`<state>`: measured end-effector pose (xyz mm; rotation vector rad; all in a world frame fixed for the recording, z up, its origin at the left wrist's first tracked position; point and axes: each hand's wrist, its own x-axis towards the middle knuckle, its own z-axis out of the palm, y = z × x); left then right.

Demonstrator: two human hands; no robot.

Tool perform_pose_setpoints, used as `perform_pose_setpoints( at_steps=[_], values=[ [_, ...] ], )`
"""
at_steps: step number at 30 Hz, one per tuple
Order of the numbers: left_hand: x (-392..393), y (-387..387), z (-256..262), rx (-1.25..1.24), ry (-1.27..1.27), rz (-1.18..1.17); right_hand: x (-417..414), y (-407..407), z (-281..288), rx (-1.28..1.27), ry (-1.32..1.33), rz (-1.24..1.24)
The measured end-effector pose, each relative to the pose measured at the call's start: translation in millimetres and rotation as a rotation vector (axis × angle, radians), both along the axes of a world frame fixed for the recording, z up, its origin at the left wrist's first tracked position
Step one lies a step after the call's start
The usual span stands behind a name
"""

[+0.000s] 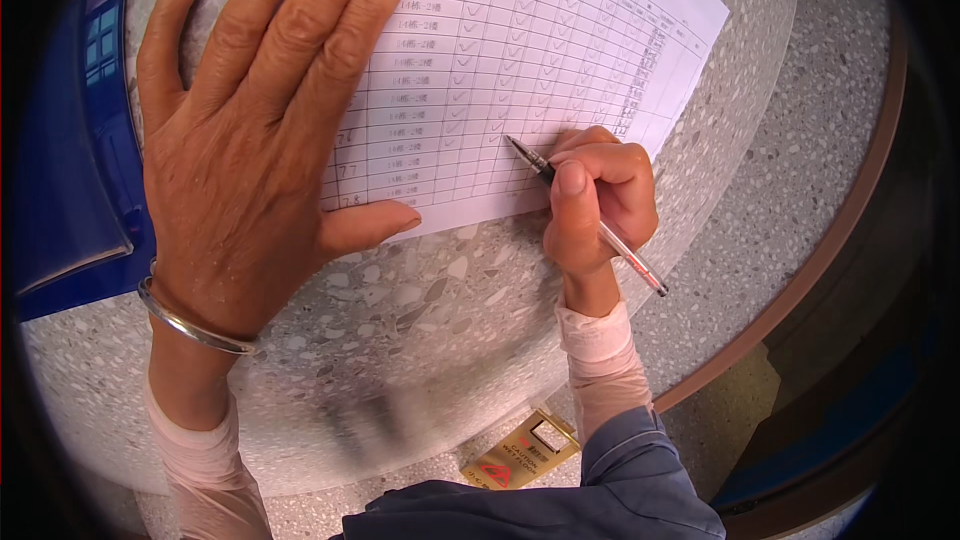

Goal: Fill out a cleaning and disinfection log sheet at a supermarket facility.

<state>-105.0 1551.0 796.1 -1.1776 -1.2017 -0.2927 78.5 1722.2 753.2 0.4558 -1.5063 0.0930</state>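
A printed paper form (442,180) with a grid of rows and columns, many cells bearing handwritten check marks, lies on a speckled stone counter (420,300). My left hand (255,112) rests flat over the form's left part, its fingers spread and its thumb near the bottom edge; a silver bangle (196,330) circles that wrist. Between the thumb and fingers of my right hand (600,195) is a clear-barrelled pen (634,259) with a dark grip. The pen's tip is at a check mark in one of the lower rows. Whether it touches the paper, I cannot tell.
At the left a dark blue folder or tray (112,187) lies on the counter beside my left hand. Below the counter's curved edge, a gold-coloured wet floor caution sign (521,454) stands on the speckled floor (720,300). A brown curved border (810,270) runs along the right.
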Motion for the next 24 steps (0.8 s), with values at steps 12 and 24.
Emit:
perform_pose_setpoints(
  at_steps=[12, 24],
  values=[
    [2.4, 0.7, -1.0, 0.015, -0.002, 0.015, 6.8, 8.1, -10.4, -0.121, 0.042, 0.082],
    [-3.3, 0.1, -1.5, 0.007, 0.01, 0.008, 5.8, 4.9, -9.0, -0.116, 0.031, -0.021]
  ],
)
